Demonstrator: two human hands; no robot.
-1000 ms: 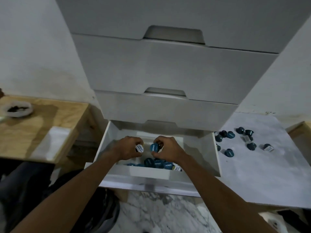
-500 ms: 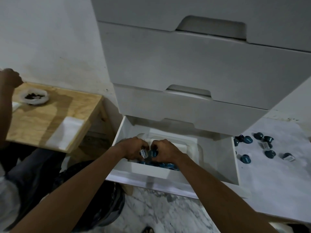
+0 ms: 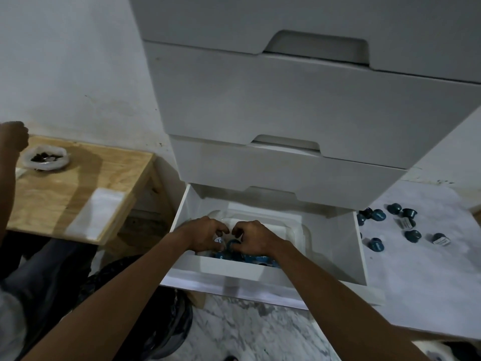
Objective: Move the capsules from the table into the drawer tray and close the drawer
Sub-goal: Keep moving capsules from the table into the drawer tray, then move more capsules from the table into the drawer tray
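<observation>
Head view: capsules point(image 3: 376, 244), lettering illegible

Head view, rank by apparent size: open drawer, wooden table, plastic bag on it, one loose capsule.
1. open drawer
2. wooden table, farther away, so true order unsure
3. plastic bag
4. loose capsule

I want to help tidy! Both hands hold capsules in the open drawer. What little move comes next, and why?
Probably let go: the left hand and right hand each pinch a small teal coffee capsule just above the clear plastic tray, and more wait on the white table.
</observation>
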